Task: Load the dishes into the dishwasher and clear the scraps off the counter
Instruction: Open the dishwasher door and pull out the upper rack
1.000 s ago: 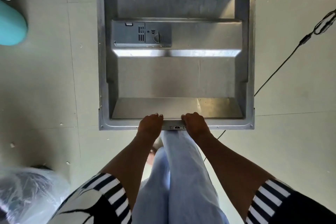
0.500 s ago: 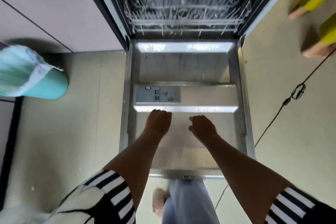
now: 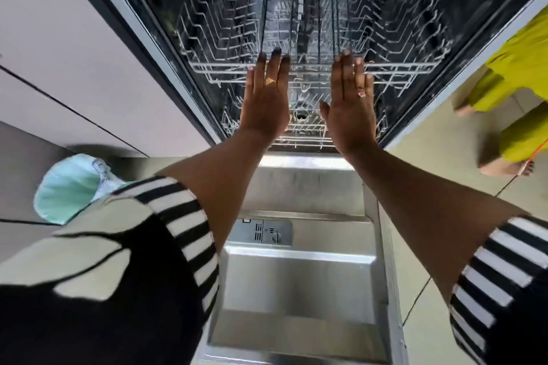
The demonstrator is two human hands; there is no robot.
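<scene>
On the far left a blue-green bin (image 3: 68, 187) with a bag in it stands on the floor. The striped left sleeve (image 3: 166, 216) hides part of it. Behind the bin are plain cupboard doors (image 3: 74, 68).

In the middle is the dishwasher (image 3: 151, 47), wide open. Its door (image 3: 296, 290) lies flat. The arms hide bits of it, and its near edge is cut off. A small soap box (image 3: 261, 231) sits in the door.

The left hand (image 3: 267, 98) is flat, with its fingers straight and pressed together, and it wears a gold ring. Its fingertips are at the front bar of the wire rack (image 3: 219, 65). I cannot tell if they touch it. The right hand (image 3: 351, 104) is held the same way near it, with a red ring and the thumb out a little.

Deep inside, the dishwasher is dark and blurry.

On the far right are another person's legs in yellow-green trousers (image 3: 522, 74), cut off by the edge.
</scene>
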